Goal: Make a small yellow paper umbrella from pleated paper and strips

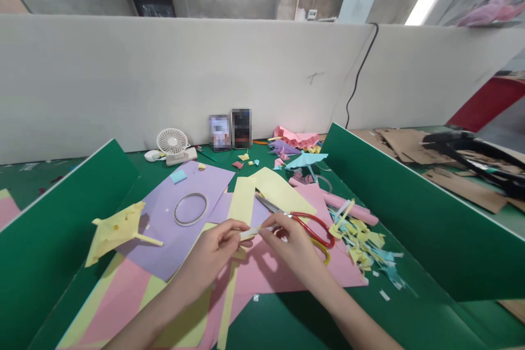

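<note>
Between my hands, above the pink paper, is a short narrow whitish strip; I cannot tell whether it is paper or tape. My left hand is closed around its left part. At the other end, my right hand pinches it between thumb and fingertips. A long pale yellow paper strip runs down toward me below the left fingers. Scissors with red and yellow handles lie just beyond my right hand, partly hidden by it. Yellow paper pieces lie ahead of both hands.
A tape roll rests on purple paper. At left lies a yellow paper umbrella; a blue one stands at back right. Paper scraps are heaped at right. Green panels flank the table. A fan and phones stand behind.
</note>
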The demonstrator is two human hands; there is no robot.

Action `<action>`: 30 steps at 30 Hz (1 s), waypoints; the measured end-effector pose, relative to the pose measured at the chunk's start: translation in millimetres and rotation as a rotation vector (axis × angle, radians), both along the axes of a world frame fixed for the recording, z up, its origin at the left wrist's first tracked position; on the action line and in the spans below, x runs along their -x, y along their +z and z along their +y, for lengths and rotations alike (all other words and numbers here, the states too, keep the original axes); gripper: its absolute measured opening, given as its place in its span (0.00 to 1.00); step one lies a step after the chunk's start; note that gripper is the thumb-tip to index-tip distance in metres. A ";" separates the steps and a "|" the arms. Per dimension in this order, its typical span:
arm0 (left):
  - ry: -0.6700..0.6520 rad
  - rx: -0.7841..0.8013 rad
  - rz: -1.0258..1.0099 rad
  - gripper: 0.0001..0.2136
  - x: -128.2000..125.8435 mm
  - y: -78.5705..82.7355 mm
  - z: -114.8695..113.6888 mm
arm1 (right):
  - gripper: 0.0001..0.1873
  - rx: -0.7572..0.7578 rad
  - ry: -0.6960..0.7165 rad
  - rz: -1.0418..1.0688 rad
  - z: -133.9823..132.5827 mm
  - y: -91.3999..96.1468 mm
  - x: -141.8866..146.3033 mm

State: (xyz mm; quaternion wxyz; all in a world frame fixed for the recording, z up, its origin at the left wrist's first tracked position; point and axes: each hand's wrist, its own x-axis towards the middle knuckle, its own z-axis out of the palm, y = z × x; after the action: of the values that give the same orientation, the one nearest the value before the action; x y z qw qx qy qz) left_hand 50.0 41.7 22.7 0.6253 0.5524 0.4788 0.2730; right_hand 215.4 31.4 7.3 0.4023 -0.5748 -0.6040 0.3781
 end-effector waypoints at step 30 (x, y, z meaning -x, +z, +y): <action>-0.011 0.000 0.000 0.10 -7.2 -6.4 -3.8 | 0.09 -0.201 0.016 -0.128 -5.5 -7.7 5.8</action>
State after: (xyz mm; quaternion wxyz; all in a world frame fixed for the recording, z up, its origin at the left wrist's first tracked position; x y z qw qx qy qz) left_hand 57.1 37.9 16.3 0.6270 0.5550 0.4756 0.2694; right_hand 209.6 26.0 -0.4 0.4157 -0.5498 -0.6678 0.2811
